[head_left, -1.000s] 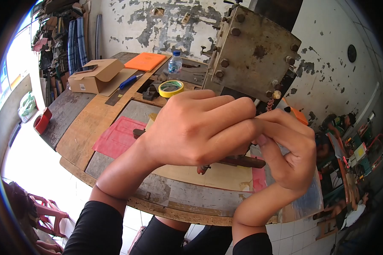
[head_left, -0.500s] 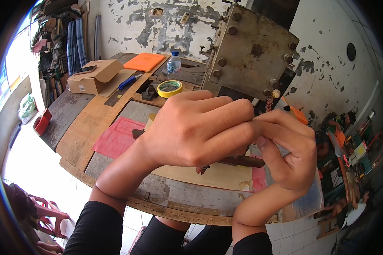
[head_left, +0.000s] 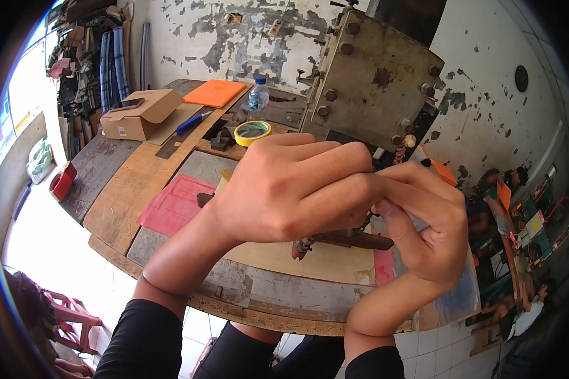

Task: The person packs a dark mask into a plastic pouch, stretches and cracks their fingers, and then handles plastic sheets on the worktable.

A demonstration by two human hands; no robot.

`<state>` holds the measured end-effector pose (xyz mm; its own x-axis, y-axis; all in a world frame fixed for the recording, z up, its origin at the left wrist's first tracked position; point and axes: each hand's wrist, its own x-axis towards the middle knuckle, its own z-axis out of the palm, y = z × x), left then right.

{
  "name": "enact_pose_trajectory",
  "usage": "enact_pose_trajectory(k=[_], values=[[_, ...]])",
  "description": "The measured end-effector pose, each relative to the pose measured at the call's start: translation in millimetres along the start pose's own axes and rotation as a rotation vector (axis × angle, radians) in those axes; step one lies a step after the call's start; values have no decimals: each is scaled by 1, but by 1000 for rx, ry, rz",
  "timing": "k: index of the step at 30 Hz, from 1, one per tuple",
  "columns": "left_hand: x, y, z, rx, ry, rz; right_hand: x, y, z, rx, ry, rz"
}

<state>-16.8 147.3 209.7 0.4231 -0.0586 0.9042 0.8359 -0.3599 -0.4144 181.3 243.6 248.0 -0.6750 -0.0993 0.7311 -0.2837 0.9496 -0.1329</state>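
My left hand (head_left: 297,186) is raised at the centre with its back to me and its fingers curled. Against its fingertips, my right hand (head_left: 430,221) holds thumb and fingers pinched together. Whatever lies between the fingers is hidden or too small to name. Behind and below them, a dark metal bar (head_left: 360,239) and a red-tipped metal part (head_left: 301,251) show in part. Under these a beige sheet (head_left: 284,261) and a pink sheet (head_left: 171,205) lie on the worktable (head_left: 246,287).
A large bolted metal machine (head_left: 376,82) stands at the back. On the table are yellow tape (head_left: 253,131), a water bottle (head_left: 258,98), a blue cutter (head_left: 191,122), a cardboard box (head_left: 139,117) and an orange folder (head_left: 215,93). Other people sit at a bench far right.
My left hand has shifted slightly up and left, showing more of the red-tipped part below it. The right hand stays almost in place, still pinched.
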Motion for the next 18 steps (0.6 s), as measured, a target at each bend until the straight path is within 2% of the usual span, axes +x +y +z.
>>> enact_pose_trajectory(k=[6, 10, 12, 18], values=[[2, 0, -2, -51, -14, -29, 0, 4, 0, -73, 2, -61], [2, -4, -9, -48, -55, -69, 5, -1, 8, -150, 12, -7], [4, -5, -13, -42, -69, -68, 6, 3, 14, -179, 82, -70], [15, -2, -23, -202, -79, -261, 7, -2, 16, -215, 53, -97]])
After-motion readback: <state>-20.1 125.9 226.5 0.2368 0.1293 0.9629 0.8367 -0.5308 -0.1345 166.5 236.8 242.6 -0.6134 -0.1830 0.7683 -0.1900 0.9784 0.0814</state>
